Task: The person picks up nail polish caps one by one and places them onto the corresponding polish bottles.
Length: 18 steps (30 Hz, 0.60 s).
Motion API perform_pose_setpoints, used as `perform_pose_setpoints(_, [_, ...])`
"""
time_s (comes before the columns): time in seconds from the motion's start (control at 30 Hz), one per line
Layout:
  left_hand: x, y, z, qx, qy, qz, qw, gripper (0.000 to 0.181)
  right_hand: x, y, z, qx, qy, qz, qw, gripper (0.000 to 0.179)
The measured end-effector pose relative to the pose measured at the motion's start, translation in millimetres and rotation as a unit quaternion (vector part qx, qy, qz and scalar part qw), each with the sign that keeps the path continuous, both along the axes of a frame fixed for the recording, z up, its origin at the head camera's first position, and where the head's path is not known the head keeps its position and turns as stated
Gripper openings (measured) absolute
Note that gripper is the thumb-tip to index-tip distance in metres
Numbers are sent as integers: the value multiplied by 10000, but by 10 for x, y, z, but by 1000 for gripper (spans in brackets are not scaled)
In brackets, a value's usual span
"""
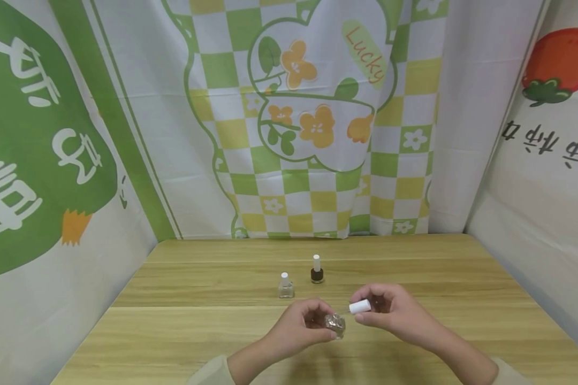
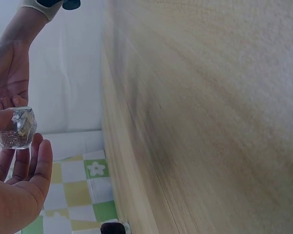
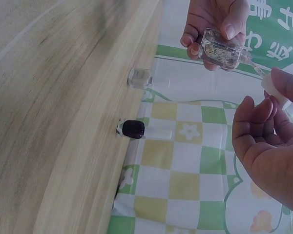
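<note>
My left hand holds a small glass nail polish bottle filled with glittery flakes, its thumb and fingers on the sides. In the right wrist view the glitter bottle lies tilted, neck toward the right hand. Between thumb and fingers my right hand pinches a white brush cap. The cap is off the bottle, and its thin brush spans from the cap to the bottle's neck. Both hands are raised over the wooden table. From the left wrist view, fingers partly cover the glitter bottle.
Beyond the hands, a clear nail polish bottle and a dark one stand upright with white caps on. The wooden table reaches back to a checked, flower-printed curtain. Printed cloths hang at both sides.
</note>
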<state>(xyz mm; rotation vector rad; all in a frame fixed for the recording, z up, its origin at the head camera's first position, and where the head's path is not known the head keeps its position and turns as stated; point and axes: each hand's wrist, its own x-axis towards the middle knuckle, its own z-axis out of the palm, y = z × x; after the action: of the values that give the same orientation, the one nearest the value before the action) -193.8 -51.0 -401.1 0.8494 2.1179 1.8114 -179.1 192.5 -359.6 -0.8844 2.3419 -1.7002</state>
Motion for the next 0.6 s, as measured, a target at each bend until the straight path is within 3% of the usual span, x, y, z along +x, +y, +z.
perform_pose_setpoints(0.4, [15,15,9,-69,51,24,10000,25,0,-45,4,-58,119,241,9996,18])
perform_pose_setpoints(0.6, [18,22,7,-133,92,14,9999,25,-2,-79,-3,12,151,166,9997,17])
